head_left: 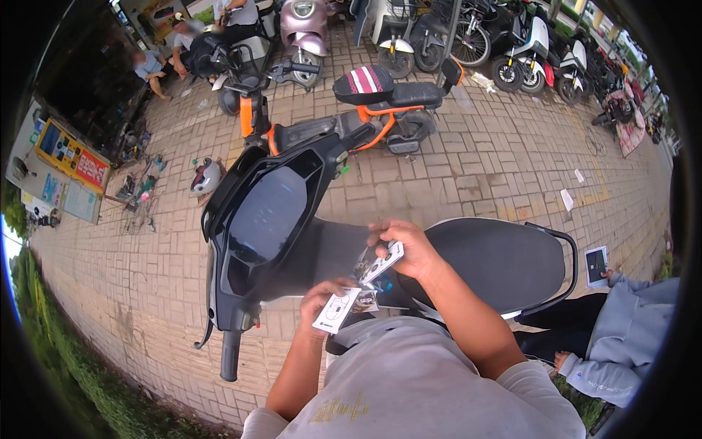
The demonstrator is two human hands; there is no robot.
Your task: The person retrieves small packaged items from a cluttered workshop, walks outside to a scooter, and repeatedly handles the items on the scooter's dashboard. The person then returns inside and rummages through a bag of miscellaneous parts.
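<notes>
My left hand (pixel 320 298) is closed on a white card (pixel 337 310) printed with a line drawing. Just right of it, my right hand (pixel 406 247) grips a second white card (pixel 385 265) bearing dark round shapes. Between the hands is a bunch of glossy clear and dark material, perhaps a plastic bag (pixel 363 268), whose contents I cannot make out. A small picture-printed piece (pixel 365 301) shows below it. Both hands are above the footboard of a dark electric scooter (pixel 336 256), between its dashboard (pixel 269 216) and its black seat (pixel 493 256).
An orange scooter (pixel 329 128) stands just beyond. A helmet (pixel 206 176) and scattered tools (pixel 139 183) lie on the brick paving at left. A person in a grey sleeve (pixel 621 329) is close on the right, holding a tablet-like thing (pixel 596 265). Parked scooters (pixel 526 55) line the back.
</notes>
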